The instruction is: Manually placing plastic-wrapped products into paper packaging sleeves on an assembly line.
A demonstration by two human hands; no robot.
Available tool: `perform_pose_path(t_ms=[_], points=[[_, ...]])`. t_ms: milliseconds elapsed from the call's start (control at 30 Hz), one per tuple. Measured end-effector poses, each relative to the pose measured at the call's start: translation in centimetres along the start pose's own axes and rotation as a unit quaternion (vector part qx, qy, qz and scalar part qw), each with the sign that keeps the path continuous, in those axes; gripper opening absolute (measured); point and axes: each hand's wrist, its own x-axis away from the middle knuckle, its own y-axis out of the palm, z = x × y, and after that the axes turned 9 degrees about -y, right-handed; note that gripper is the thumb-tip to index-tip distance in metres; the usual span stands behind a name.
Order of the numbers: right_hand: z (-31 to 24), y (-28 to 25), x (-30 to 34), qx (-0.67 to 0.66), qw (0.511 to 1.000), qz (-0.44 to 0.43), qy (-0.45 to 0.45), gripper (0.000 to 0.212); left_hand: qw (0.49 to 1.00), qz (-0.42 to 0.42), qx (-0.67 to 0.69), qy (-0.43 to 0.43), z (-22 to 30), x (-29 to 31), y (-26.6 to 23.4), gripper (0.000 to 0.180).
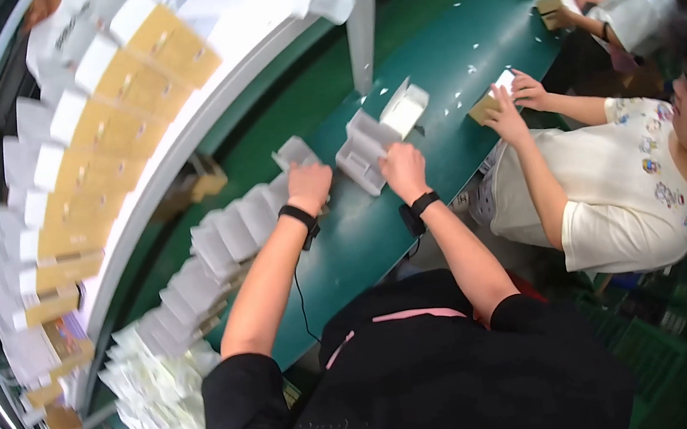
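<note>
My left hand (310, 187) is closed at the near end of a long row of pale grey-white open boxes, gripping the end box (293, 151), whose raised flap shows beyond my knuckles. My right hand (405, 171) has its fingers curled over the right edge of another open box (363, 155) with a pale inner tray, resting on the green table (347, 240). My fingertips are partly hidden on both hands. Just beyond my right hand stands a white box (405, 109) with its lid raised, apart from my fingers.
The row of open boxes (223, 237) runs left toward a heap of white bags (161, 388). A raised white shelf (123, 198) carries tan and white boxes behind a post (363, 34). At right, a co-worker in a cream shirt (615, 192) handles a tan box (485, 107). White scraps dot the table.
</note>
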Motion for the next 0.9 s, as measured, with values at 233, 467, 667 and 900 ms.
perform_pose_path(t_ms=[233, 467, 667, 900], points=[[2.1, 3.3, -4.8, 0.067, 0.984, 0.090, -0.140, 0.031, 0.989, 0.133, 0.052, -0.028, 1.3, 3.9, -3.9, 0.015], [-1.2, 5.0, -8.4, 0.096, 0.993, -0.007, -0.063, 0.044, 0.783, 0.409, 0.252, -0.394, -11.5, 21.3, -2.5, 0.042], [0.0, 9.1, -7.5, 0.163, 0.975, -0.013, -0.153, 0.044, 0.753, 0.343, 0.140, -0.543, -17.1, 34.6, 8.6, 0.039], [0.2, 2.9, -6.7, 0.062, 0.995, -0.053, -0.060, 0.027, 0.776, 0.268, 0.212, -0.530, -14.2, 32.4, 8.7, 0.033]])
